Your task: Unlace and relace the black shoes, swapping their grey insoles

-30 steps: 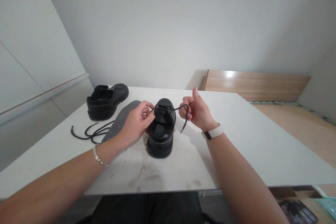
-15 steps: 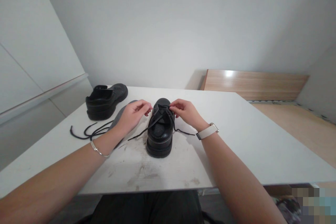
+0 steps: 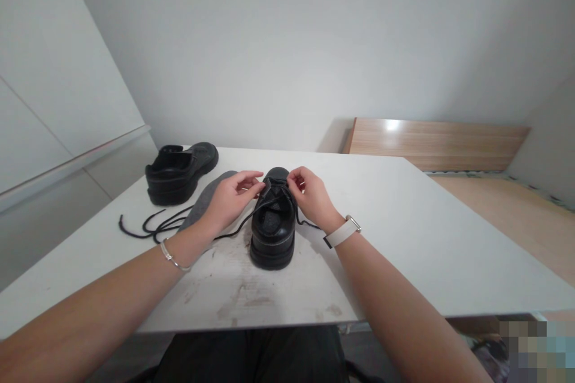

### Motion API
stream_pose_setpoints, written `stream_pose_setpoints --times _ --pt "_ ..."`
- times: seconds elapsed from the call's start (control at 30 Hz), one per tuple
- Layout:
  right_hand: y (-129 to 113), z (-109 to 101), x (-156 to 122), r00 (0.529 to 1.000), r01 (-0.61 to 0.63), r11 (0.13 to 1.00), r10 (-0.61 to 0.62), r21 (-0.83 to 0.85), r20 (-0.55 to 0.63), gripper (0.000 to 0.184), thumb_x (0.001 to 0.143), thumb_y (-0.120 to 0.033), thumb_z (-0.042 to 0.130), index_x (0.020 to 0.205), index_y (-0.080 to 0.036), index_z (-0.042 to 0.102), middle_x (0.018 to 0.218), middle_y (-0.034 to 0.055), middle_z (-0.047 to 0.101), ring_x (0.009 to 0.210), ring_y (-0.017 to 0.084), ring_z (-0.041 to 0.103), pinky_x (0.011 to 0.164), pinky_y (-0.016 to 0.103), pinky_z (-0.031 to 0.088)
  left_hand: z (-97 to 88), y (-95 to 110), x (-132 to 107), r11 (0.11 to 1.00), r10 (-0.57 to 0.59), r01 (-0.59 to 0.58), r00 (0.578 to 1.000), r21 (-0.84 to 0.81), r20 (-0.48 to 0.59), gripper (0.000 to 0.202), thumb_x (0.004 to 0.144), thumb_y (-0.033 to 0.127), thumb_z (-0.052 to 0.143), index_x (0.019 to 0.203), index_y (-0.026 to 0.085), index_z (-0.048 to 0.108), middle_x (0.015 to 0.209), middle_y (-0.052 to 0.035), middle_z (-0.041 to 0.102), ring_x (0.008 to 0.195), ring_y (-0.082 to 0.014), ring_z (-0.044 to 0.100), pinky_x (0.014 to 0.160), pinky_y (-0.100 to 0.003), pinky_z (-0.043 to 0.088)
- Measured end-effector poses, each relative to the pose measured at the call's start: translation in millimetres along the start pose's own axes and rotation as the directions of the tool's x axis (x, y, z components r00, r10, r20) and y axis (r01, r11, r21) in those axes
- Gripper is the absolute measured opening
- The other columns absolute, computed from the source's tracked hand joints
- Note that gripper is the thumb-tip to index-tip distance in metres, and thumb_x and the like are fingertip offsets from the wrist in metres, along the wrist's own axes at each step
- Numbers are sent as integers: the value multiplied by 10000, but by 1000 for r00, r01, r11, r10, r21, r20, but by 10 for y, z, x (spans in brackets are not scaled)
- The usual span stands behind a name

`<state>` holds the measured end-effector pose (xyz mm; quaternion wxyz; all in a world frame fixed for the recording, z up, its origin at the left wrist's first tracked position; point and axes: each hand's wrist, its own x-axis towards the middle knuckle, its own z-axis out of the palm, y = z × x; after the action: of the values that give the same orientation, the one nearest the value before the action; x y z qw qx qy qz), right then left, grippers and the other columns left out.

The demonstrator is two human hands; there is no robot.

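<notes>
A black lace-up shoe (image 3: 273, 245) stands upright on the white table, heel toward me and toe away. My left hand (image 3: 233, 197) is at the left side of its lacing, index finger stretched out and thumb apart from it, the thumb tip close to the eyelet flap. On the other side, my right hand (image 3: 309, 190) pinches the black shoelace (image 3: 309, 224) by the right eyelets, thumb and fingers together. Lace ends trail out to both sides of the shoe. The exact spot of the pinch is partly hidden by the fingers.
A second black shoe (image 3: 173, 179) without visible laces stands at the back left. A grey insole (image 3: 202, 200) lies partly under my left hand, beside a loose black lace (image 3: 157, 228). Dirt smudges mark the white table (image 3: 404, 239) near me. A wooden headboard (image 3: 431, 145) stands behind right.
My left index finger has stretched out and the hand has opened a little beside the shoe. My right hand has shifted slightly left, closer to the eyelets.
</notes>
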<state>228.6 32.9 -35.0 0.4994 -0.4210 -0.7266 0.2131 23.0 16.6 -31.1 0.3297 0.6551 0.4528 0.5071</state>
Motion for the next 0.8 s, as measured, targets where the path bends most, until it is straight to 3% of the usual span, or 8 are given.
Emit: stream_pose_setpoints --times 0.13,0.2,0.4,0.5,0.6,0.7,0.8 --pt "3 43 2 999 36 999 -36 13 -12 76 896 -273 498 886 -200 517 809 23 589 714 159 538 680 312 442 26 -31 16 1000 22 -23 1000 16 18 353 820 429 687 1028 150 745 1022 -101 730 819 -197 682 811 -356 561" --pt "-23 58 5 998 54 997 -51 58 -49 78 900 -281 503 903 -204 509 817 22 588 740 162 545 712 320 451 31 -52 39 1000 27 -27 1000 9 12 310 813 416 693 971 155 745 997 -91 732 811 -198 679 814 -358 557" --pt "-194 45 10 1000 16 937 -16 350 -3 229 819 -313 662 983 -204 544 910 29 613 819 151 572 813 331 469 46 -94 135 994 67 -69 997 83 27 250 828 405 650 893 164 658 908 -70 705 793 -197 654 780 -340 524" --pt "-222 -24 37 999 -33 868 31 495 13 298 782 -325 710 1004 -216 543 838 -10 563 752 130 542 748 305 464 56 -57 161 976 141 -144 990 164 30 190 877 363 569 896 176 599 894 -56 674 813 -190 627 793 -334 490" --pt "-168 -139 86 995 -42 831 85 555 -52 315 769 -346 716 999 -226 538 782 -33 515 660 113 491 627 274 435 33 0 186 973 180 -184 983 137 40 134 887 325 554 894 192 542 818 -19 617 787 -172 591 762 -310 452" --pt "-74 -269 118 991 -46 922 89 385 -96 257 776 -328 696 966 -212 569 807 -11 578 648 113 489 602 270 412 -42 32 221 991 123 -116 985 -63 122 215 847 308 631 974 214 485 752 30 569 705 -139 544 692 -272 413" --pt "-2 -371 108 995 -84 996 82 28 58 187 779 -331 706 883 -187 648 825 23 662 709 139 547 660 289 422 -136 21 264 969 87 -32 972 -247 217 386 781 283 716 1061 238 454 743 54 565 691 -126 538 693 -260 410"
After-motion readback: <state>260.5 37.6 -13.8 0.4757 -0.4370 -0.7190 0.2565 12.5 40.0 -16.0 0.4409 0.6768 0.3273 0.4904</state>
